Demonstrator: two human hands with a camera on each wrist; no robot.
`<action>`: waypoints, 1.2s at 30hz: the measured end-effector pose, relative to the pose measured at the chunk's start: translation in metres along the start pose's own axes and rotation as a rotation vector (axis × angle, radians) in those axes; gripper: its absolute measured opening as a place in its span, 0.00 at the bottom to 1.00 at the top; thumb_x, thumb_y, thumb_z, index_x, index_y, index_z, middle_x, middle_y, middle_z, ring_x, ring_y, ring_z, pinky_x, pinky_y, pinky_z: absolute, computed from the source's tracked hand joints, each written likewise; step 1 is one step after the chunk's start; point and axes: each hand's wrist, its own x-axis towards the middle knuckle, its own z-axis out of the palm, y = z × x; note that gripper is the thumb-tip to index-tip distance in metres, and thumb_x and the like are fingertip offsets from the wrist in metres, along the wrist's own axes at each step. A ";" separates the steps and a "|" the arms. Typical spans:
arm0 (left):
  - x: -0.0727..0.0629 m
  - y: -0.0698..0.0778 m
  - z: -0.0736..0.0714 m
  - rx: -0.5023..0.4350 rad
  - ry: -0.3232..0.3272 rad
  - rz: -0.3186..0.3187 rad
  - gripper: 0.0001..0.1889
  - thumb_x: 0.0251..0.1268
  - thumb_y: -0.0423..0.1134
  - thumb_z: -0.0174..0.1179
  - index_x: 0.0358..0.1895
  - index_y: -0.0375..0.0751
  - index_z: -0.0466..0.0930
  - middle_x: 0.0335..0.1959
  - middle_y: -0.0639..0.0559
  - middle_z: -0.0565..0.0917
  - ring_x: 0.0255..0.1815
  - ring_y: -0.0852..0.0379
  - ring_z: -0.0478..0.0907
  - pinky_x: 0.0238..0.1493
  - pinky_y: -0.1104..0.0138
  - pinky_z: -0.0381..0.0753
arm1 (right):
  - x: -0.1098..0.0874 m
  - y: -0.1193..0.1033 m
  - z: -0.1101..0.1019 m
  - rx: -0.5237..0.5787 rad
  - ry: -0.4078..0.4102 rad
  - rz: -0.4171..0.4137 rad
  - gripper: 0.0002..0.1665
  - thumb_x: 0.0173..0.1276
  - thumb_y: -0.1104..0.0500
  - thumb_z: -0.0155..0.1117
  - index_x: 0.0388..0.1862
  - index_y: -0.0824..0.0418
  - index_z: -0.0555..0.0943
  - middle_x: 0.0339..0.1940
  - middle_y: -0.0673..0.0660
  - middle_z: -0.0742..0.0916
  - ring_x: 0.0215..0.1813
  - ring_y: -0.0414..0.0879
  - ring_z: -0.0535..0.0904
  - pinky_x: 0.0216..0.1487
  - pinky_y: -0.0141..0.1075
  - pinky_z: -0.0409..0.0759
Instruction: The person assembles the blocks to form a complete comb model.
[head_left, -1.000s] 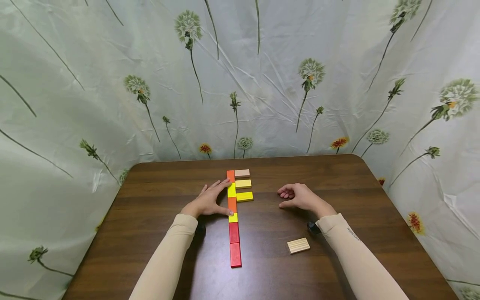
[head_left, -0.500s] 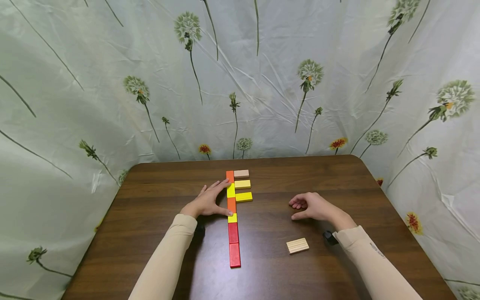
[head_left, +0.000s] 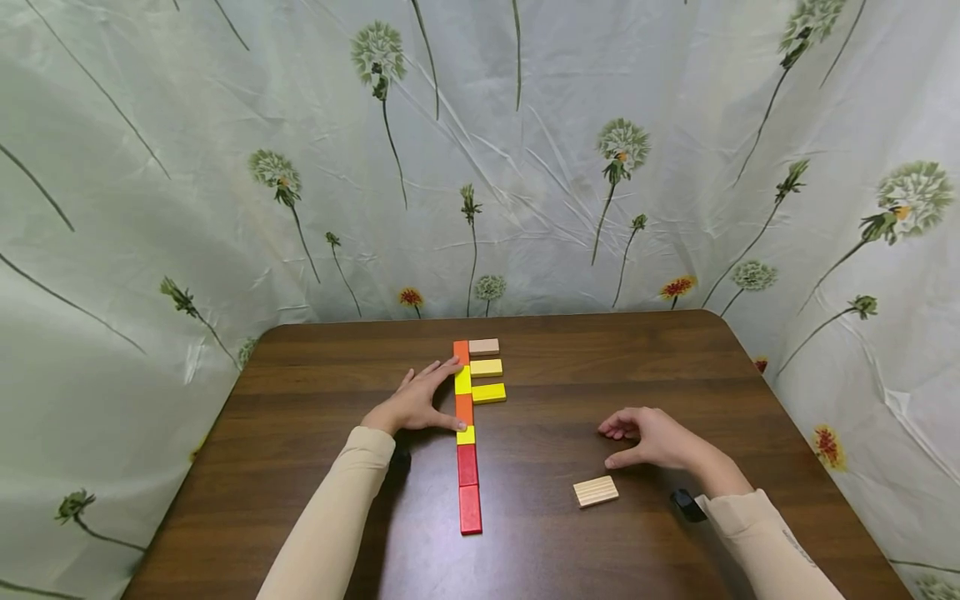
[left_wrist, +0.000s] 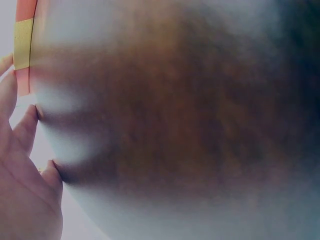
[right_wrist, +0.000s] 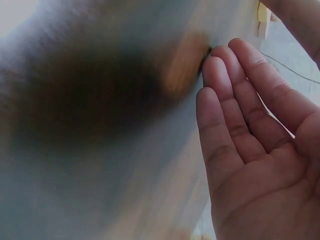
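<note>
A column of red, orange and yellow blocks (head_left: 467, 464) lies end to end on the wooden table. My left hand (head_left: 408, 408) is at its left side, fingers spread. Its index fingertip touches near the upper yellow block (head_left: 462, 380), and its thumb tip touches near the lower yellow one (head_left: 466, 435). Over the table's right side is my right hand (head_left: 660, 440), fingers slightly bent and holding nothing. Just below and left of its thumb lies a ridged pale wooden block (head_left: 596, 492). In the right wrist view, the fingers (right_wrist: 220, 135) show with the palm bare.
Three blocks project rightward from the column's upper part: a pinkish one (head_left: 483, 346), a pale yellow one (head_left: 486, 367) and a bright yellow one (head_left: 489, 393). A flowered curtain (head_left: 540, 167) hangs behind the brown table (head_left: 337, 350). Much of both wrist views is blurred.
My right hand has moved right and toward the near edge, coming closer to the ridged wooden block. My left hand and the blocks stay where they were.
</note>
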 end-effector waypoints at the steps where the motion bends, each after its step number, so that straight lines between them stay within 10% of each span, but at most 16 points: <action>1: 0.000 0.000 0.000 0.000 0.000 0.000 0.59 0.54 0.65 0.80 0.87 0.53 0.58 0.91 0.55 0.52 0.92 0.39 0.47 0.86 0.31 0.35 | -0.002 0.001 0.002 0.012 0.003 0.003 0.29 0.60 0.49 0.86 0.55 0.63 0.88 0.50 0.51 0.92 0.49 0.39 0.85 0.55 0.32 0.85; 36: -0.004 0.006 -0.001 -0.024 -0.002 -0.012 0.59 0.56 0.62 0.80 0.87 0.51 0.57 0.91 0.52 0.54 0.91 0.37 0.46 0.85 0.30 0.34 | -0.049 0.003 0.033 0.182 0.062 -0.077 0.23 0.61 0.57 0.85 0.52 0.61 0.88 0.50 0.56 0.92 0.48 0.32 0.83 0.52 0.29 0.85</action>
